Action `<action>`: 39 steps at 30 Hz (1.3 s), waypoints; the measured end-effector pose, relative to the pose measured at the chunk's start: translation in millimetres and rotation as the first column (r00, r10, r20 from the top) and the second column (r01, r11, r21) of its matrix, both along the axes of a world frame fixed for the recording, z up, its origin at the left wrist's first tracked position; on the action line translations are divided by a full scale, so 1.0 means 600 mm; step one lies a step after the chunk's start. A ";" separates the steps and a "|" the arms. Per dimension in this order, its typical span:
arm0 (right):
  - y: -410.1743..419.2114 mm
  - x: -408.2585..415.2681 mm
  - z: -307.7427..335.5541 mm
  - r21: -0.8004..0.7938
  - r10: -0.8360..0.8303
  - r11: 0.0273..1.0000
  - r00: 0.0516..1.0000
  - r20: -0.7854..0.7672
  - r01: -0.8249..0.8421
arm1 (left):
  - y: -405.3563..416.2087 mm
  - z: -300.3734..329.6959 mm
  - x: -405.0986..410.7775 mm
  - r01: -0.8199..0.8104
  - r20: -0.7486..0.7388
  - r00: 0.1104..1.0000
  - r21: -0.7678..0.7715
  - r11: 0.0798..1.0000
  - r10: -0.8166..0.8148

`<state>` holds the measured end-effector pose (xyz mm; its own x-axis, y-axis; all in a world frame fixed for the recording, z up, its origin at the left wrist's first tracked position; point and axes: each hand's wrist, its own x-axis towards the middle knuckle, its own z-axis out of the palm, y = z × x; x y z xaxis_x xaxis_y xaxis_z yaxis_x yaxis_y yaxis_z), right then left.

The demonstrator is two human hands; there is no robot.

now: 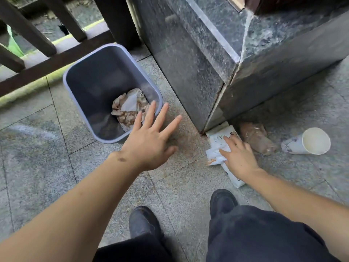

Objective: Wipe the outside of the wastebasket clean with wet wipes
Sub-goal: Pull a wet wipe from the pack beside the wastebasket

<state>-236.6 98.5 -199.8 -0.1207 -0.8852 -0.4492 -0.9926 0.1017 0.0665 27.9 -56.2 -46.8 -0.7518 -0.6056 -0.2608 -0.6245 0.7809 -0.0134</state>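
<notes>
The lavender wastebasket [113, 91] stood upright on the granite-tiled floor [47, 148] beside a dark stone pillar [188, 63], crumpled stained paper [128, 108] at its bottom. The left hand [151, 140] hovered over its near rim, fingers spread, holding nothing. The right hand [238, 156] pinched a white wet wipe [215, 156] at the wipes pack [221, 138], near a tipped paper cup [309, 141]

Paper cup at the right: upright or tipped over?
Tipped over. The paper cup lies on its side on the floor tiles, its round open mouth facing the camera, right of the brown bag.
</notes>
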 end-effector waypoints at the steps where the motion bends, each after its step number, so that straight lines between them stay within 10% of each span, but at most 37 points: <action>1: 0.000 -0.001 -0.002 -0.016 -0.023 1.000 1.000 0.021 0.024 | 0.001 -0.003 0.001 0.001 -0.001 1.000 -0.006 1.000 -0.001; 17: 0.066 -0.010 0.045 -0.322 -0.277 0.733 0.696 0.663 0.598 | 0.000 -0.012 -0.002 -0.077 -0.095 0.992 0.040 0.996 0.081; 30: 0.017 0.006 0.167 -0.494 -0.103 0.598 0.671 0.734 0.631 | -0.004 -0.010 -0.003 -0.111 -0.108 0.987 0.082 0.990 0.120; 39: -0.080 0.051 0.345 -0.497 0.072 0.784 0.739 0.669 0.373 | -0.050 0.026 -0.060 -0.332 -0.306 0.863 0.254 0.909 0.401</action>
